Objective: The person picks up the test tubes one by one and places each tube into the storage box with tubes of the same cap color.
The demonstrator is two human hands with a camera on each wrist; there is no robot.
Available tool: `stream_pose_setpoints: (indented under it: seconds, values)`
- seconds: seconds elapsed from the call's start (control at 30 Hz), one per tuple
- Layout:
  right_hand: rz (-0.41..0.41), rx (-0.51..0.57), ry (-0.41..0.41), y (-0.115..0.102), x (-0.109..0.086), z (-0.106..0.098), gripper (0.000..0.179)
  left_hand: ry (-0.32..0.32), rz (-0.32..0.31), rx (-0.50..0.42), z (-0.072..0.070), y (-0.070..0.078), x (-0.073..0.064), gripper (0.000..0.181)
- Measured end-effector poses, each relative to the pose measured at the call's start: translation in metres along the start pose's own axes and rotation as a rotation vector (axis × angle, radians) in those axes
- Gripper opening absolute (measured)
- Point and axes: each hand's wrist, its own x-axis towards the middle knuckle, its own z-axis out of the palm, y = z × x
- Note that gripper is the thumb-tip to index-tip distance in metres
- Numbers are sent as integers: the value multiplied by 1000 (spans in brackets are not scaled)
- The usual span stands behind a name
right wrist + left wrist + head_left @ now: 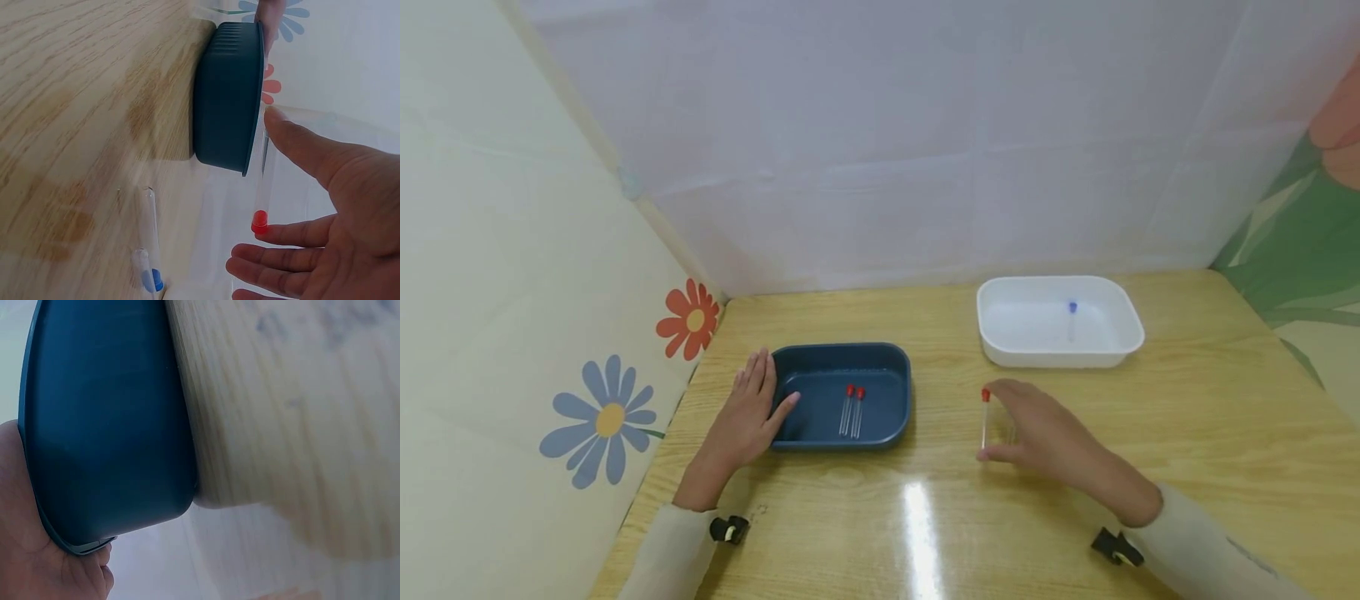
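Right hand [1037, 425], centre-right, pinches a tube [264, 181] by both ends, probably for balance; my straight-fingered left hand [747, 414] seemingly steadies the tray [812, 417].

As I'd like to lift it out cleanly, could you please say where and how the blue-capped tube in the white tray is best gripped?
Probably pinch the blue-capped tube just below its blue cap, from above, across its left and right sides. It is slender and seems to lie flat, cap end farthest, while the white tray has raised walls that would hinder a sideways approach.
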Motion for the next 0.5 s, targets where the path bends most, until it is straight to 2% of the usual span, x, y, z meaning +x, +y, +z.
stream_pose_setpoints:
  seconds: [0.5]
  values:
    - [15,11,-41,-7,5,5,94,5,6,6,1,-1,1,85]
